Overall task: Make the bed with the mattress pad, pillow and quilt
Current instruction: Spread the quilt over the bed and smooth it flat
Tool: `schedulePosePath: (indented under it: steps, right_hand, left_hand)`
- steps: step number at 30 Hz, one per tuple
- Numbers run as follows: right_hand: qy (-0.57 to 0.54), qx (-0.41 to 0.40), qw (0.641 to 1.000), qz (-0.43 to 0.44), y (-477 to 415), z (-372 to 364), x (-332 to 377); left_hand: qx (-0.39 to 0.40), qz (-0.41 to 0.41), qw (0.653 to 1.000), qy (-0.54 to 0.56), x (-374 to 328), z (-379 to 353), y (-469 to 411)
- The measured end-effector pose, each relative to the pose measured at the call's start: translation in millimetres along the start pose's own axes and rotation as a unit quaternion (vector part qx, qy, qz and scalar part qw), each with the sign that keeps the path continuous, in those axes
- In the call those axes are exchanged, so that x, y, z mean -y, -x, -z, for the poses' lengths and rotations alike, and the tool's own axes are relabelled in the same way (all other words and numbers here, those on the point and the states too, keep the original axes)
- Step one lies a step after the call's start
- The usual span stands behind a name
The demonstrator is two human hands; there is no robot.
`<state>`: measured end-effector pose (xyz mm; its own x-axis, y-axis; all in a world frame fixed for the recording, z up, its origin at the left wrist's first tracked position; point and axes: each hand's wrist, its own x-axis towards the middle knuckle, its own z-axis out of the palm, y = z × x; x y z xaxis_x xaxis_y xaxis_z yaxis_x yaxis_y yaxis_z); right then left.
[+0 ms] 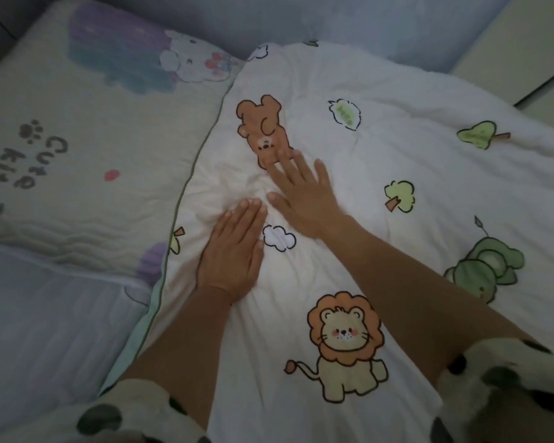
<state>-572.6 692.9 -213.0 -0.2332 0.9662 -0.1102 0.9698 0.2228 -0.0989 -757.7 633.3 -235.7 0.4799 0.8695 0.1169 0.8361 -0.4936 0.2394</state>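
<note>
A white quilt (381,174) printed with a bear, a lion, trees and clouds lies spread over the right and middle of the bed. My left hand (232,251) presses flat on it with straight fingers, beside small wrinkles. My right hand (301,193) lies flat just above, fingers spread, fingertips on the bear print. A cream pillow (87,148) with a cat print and the words "Cute Kitty" lies to the left, its right edge under the quilt's green-trimmed border. Pale mattress pad (45,330) shows at lower left.
A grey padded headboard or wall (301,17) runs along the top. A pale floor or furniture surface (531,36) shows at the upper right corner. My spotted sleeves (506,388) fill the bottom edge.
</note>
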Motion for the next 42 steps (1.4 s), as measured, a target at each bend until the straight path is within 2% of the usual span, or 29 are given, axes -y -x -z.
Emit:
schedulePosePath:
  steps: [4,8,10,13,15,17,19,24,28,31,36,42]
  right_hand:
    - [0.026,0.004,0.999,-0.038,-36.3,-5.4,-26.6]
    - [0.001,0.004,0.999,-0.052,-37.9,7.1,-19.9]
    - [-0.007,-0.057,0.995,-0.076,-22.2,14.9,-26.9]
    - [0.038,-0.141,0.972,-0.182,-0.2,25.6,-75.0]
    - [0.034,-0.107,0.958,-0.263,9.9,31.4,-113.5]
    - [-0.002,-0.045,0.951,-0.307,16.8,33.3,-137.1]
    - [0.003,-0.029,0.952,-0.304,26.0,26.5,-139.1]
    - [0.005,-0.062,0.958,-0.280,44.8,-4.1,-122.8]
    - [-0.034,-0.039,0.959,-0.279,42.9,0.2,-129.3]
    - [-0.059,-0.059,0.965,-0.249,64.7,12.2,-126.5]
    - [-0.012,-0.057,0.969,-0.241,115.5,-8.5,-111.1]
    - [0.001,-0.107,0.968,-0.226,125.0,-31.0,-108.7]
  left_hand:
    - [-0.007,-0.001,1.000,0.003,2.0,-1.7,0.9]
    - [-0.014,-0.006,1.000,0.006,2.1,-1.2,0.7]
    - [-0.014,-0.004,1.000,0.007,1.9,-1.3,1.4]
    - [-0.009,-0.004,1.000,0.008,3.1,-2.5,1.3]
    - [-0.002,-0.002,1.000,0.003,3.3,-3.1,1.4]
    - [0.003,-0.001,1.000,-0.004,2.6,-3.4,0.6]
    - [0.008,0.002,1.000,-0.007,2.1,-3.2,-0.2]
    - [0.013,0.002,1.000,-0.019,3.5,-3.2,1.2]
    - [0.002,0.000,1.000,-0.021,3.5,-5.1,0.8]
    - [-0.004,-0.004,1.000,-0.024,1.1,-5.0,2.0]
    - [-0.007,-0.002,0.999,-0.037,1.4,-3.5,0.6]
    - [-0.005,-0.003,0.998,-0.057,1.8,-0.9,1.4]
